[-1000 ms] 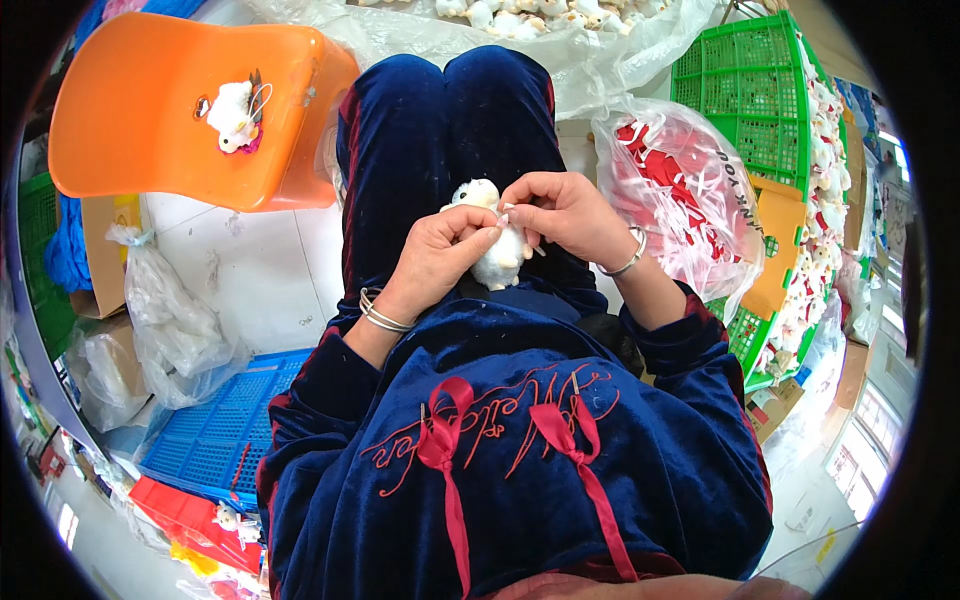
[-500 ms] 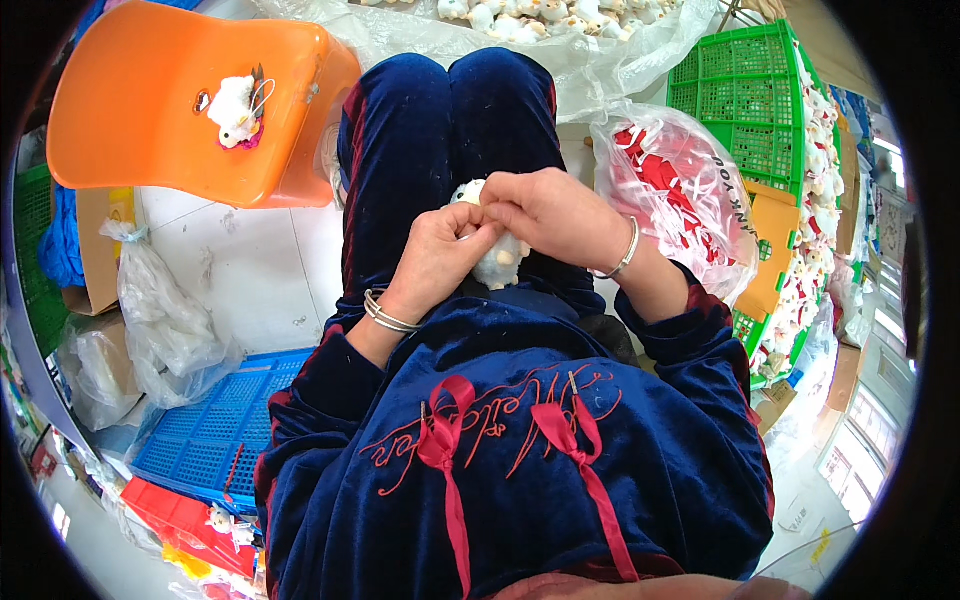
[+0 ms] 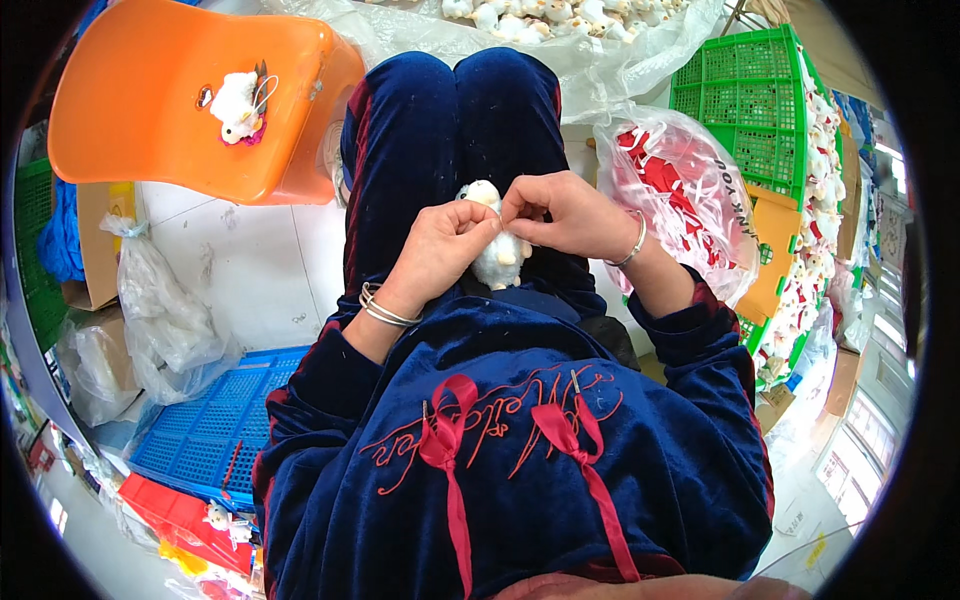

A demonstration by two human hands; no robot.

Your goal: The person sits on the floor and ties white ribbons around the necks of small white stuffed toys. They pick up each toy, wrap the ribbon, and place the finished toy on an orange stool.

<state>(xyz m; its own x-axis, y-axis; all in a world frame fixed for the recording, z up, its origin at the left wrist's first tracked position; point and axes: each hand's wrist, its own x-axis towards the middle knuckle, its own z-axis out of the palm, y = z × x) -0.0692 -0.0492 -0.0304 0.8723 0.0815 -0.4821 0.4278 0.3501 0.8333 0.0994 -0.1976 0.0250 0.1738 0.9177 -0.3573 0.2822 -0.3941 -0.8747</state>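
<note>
A small white plush toy (image 3: 497, 262) lies on my lap between my thighs, its head away from me and its pale feet toward me. My left hand (image 3: 447, 240) is closed in a pinch at the toy's neck, thumb against forefinger. Just beside it, my right hand (image 3: 566, 216) pinches as well, its fingertips close to the left ones over the toy's upper body. Whatever lies between the fingertips is too small to make out. The fingers hide part of the toy's neck and chest.
An orange stool (image 3: 150, 110) at far left bears another white plush toy (image 3: 236, 105) and dark-bladed scissors. To the right are a clear bag (image 3: 672, 185) of red-and-white pieces and a green crate (image 3: 740, 110) beside many plush toys. A blue crate (image 3: 215, 425) stands at lower left.
My right hand has drawn slightly right, away from the left, uncovering more of the toy's head. My left hand stays at the neck, still pinching.
</note>
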